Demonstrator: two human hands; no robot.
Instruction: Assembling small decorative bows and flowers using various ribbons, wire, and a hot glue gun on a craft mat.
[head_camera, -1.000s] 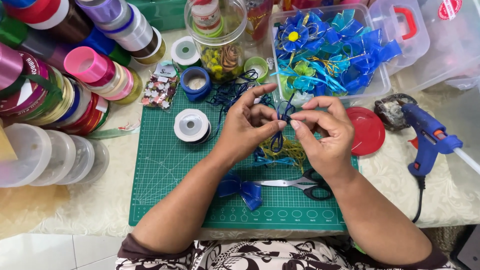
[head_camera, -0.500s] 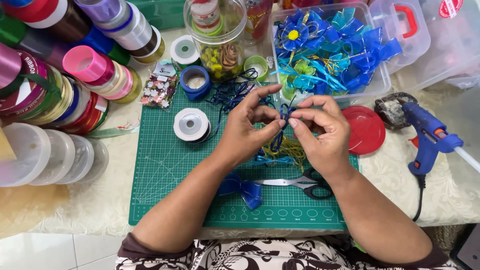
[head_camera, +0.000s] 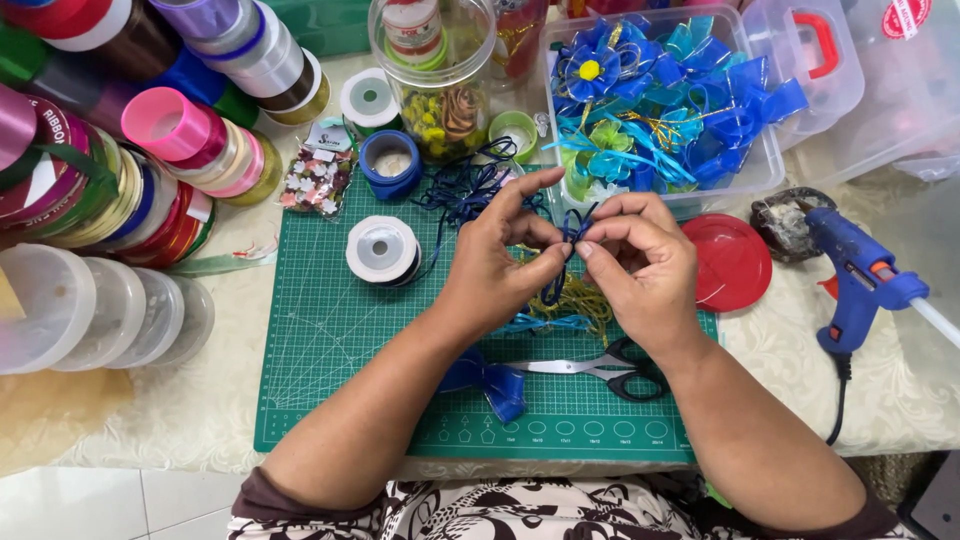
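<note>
- Green cutting mat (head_camera: 330, 340): one, flat on the table, with everything below on or beside it.
- Clear plastic bin (head_camera: 757, 170) behind the hands: one, heaped with finished blue ribbon bows, too tangled to count.
- Blue glue gun (head_camera: 858, 280): one, lying well to the right.
- Scissors (head_camera: 600, 368): one pair, on the mat just under the right wrist.
- White ribbon spool (head_camera: 382, 250): one on the mat; another sits near the jar.
- Left hand (head_camera: 495, 270) and right hand (head_camera: 640, 265): both pinched shut, thumb and forefinger, on one thin dark blue ribbon (head_camera: 567, 240) held above the mat's middle.
- The ribbon looks light, limp and slick; it is probably best gripped close to the loop, tightly, or it will slide.
</note>
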